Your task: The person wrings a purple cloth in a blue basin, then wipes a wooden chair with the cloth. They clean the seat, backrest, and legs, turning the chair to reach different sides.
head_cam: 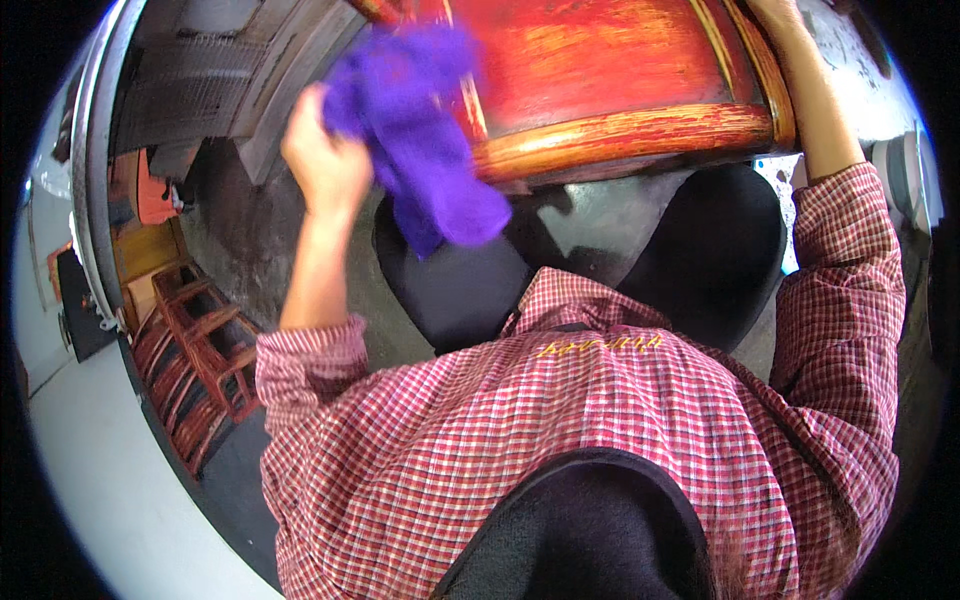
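Note:
My left hand point(326, 161) grips a purple cloth point(427, 135), its fingers closed around one side. The cloth is blurred and hangs over the left corner of a red and orange wooden furniture piece point(600, 60), above my left knee. A raised frame with worn, streaked paint point(630, 139) borders the flat red panel. At the upper right rim of the picture, my right hand point(772, 11) is at the outer right edge of that frame. Most of its fingers are cut off or hidden, so its grip cannot be made out.
My knees in black trousers point(705, 247) are just below the furniture's near edge. Dark grey wooden furniture point(195, 82) stands at the upper left. Further down on the left is a reddish slatted wooden piece point(202, 337). Orange cloth point(154, 191) lies near it.

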{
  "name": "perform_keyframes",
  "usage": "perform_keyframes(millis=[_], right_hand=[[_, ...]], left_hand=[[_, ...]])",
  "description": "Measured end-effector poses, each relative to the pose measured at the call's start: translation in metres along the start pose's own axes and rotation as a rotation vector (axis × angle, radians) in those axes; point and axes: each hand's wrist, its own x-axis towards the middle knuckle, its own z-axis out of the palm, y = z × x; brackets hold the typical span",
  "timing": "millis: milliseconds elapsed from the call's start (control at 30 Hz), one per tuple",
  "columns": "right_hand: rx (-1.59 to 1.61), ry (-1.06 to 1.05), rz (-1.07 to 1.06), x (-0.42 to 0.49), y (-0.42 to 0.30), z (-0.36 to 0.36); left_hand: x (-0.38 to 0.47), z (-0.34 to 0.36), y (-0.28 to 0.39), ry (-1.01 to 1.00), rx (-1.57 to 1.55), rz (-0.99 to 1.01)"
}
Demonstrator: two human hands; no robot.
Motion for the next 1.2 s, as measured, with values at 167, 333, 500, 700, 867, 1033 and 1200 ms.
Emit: perform_keyframes(millis=[167,333,500,700,867,1033,1200], right_hand=[[0.112,-0.034,0.126,0.003,0.005,0.003],[0.112,-0.069,0.158,0.002,0.008,0.003],[0.28,-0.022,0.331,-0.002,0.036,-0.001],[0.513,0.248,0.443,-0.104,0.08,-0.103],[0.437,0.188,1.044,-0.218,0.041,-0.16],[0.542,0.048,0.469,-0.227,-0.059,-0.13],[0.806,-0.251,0.489,-0.229,-0.123,-0.087]], left_hand=[[0.031,0.021,0.007,-0.157,-0.1,-0.129],[-0.032,0.047,0.007,-0.129,0.077,0.24],[-0.101,0.05,0.028,-0.014,0.265,0.302],[-0.121,0.072,0.027,0.171,0.362,0.346],[-0.094,0.072,0.05,0.127,0.488,0.53],[-0.07,0.106,0.097,0.126,0.457,0.699],[-0.054,0.136,0.153,-0.03,0.085,0.621]])
